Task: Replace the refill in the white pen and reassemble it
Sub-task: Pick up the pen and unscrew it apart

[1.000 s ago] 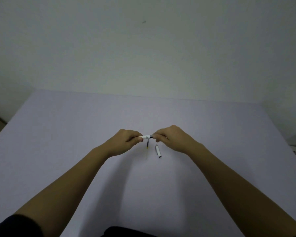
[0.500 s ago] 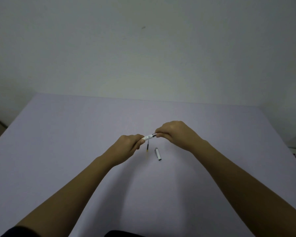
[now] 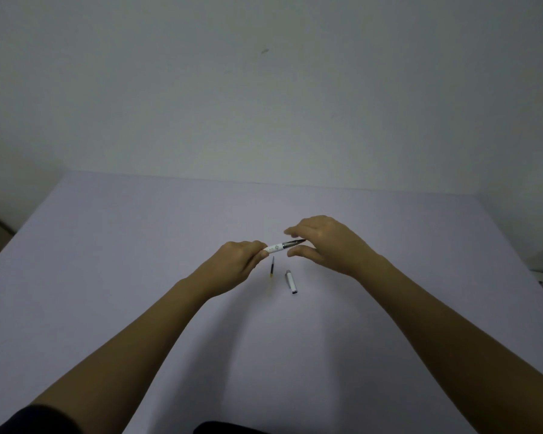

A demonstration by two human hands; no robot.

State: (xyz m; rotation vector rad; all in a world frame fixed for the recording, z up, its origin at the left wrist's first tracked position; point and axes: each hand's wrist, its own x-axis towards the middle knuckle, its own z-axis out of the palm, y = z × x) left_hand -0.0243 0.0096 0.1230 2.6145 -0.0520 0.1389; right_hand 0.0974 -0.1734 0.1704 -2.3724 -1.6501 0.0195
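Observation:
My left hand (image 3: 237,263) grips the white pen barrel (image 3: 276,247) by its left end and holds it above the table, its dark tip section pointing right. My right hand (image 3: 322,244) hovers around that tip with thumb and fingers spread apart, and I cannot tell whether they touch it. Below the pen, a thin dark refill (image 3: 272,267) with a yellowish end lies on the table. To its right lies the white pen cap (image 3: 291,281).
A pale lilac table (image 3: 107,261) fills the lower view, its far edge against a plain grey-white wall. Its left and right edges slope away at the sides. A dark sleeve shows at the bottom left.
My right hand's fingers were pinched on the pen's tip end; now they have spread apart. The pen has tilted, its tip end higher. Refill and cap have not moved.

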